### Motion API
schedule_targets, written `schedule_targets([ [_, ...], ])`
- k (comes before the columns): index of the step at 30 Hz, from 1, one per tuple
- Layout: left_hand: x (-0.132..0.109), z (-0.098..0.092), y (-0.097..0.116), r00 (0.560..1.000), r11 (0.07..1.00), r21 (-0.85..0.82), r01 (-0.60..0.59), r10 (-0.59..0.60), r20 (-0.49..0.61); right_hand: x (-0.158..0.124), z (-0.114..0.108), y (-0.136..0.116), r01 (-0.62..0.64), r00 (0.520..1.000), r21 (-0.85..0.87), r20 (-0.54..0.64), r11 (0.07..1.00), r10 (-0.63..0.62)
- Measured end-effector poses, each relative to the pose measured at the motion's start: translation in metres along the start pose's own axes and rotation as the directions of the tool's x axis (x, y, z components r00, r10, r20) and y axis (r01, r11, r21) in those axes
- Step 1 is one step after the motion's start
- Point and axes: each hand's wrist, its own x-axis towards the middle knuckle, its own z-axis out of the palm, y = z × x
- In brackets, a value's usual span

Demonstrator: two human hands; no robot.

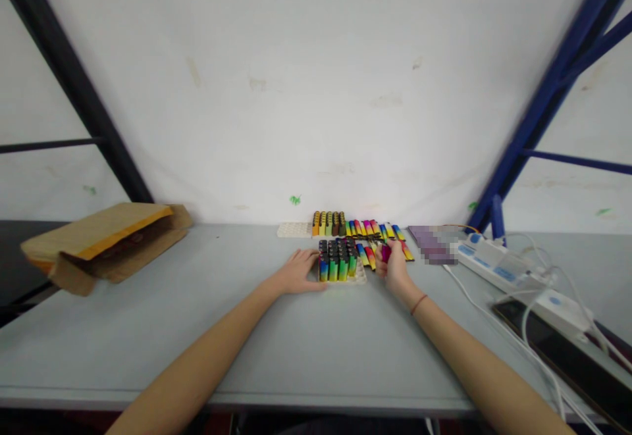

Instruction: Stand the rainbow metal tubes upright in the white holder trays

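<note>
My left hand [297, 272] lies flat on the grey table [197, 310], fingers stretched out, touching the left side of a white tray [362, 278] that holds several upright rainbow-coloured lighters [337, 258]. My right hand [394, 265] is curled around a pink-and-red lighter [386, 251] just right of that tray. Loose rainbow lighters [378, 231] lie in a row behind it. A second white tray [294, 229] at the back holds several orange and green lighters [328, 222].
An open cardboard box [106, 241] lies on its side at the far left. White power strips [488, 257] with cables and a dark flat device [567, 349] occupy the right side. A white wall and blue frame [543, 106] stand behind the table.
</note>
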Motion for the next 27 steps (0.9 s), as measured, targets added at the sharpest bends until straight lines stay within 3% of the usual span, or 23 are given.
schedule_targets([
  [6, 0.001, 0.003, -0.003, 1.0, 1.0, -0.029, -0.005, 0.004, -0.017, -0.002, 0.001, 0.001, -0.006, 0.996, -0.028, 0.087, 1.0, 0.009],
  [9, 0.0, 0.002, -0.003, 1.0, 0.999, -0.038, -0.015, 0.015, -0.01, -0.005, 0.003, 0.0, 0.112, 0.984, -0.08, 0.149, 0.99, -0.099],
  [14, 0.0, 0.0, -0.001, 1.0, 0.999, -0.053, -0.008, 0.008, -0.015, -0.013, 0.002, -0.012, 0.342, 0.893, -0.18, 0.367, 0.922, -0.26],
  [18, 0.0, 0.0, -0.001, 1.0, 0.999, -0.047, -0.005, 0.004, -0.011, -0.016, -0.006, -0.023, 0.539, 0.817, -0.359, 0.445, 0.762, -0.368],
  [27, 0.0, 0.0, 0.0, 1.0, 1.0, -0.025, -0.01, 0.01, -0.009, -0.016, -0.013, -0.024, 0.508, 0.794, -0.433, 0.57, 0.745, -0.21],
])
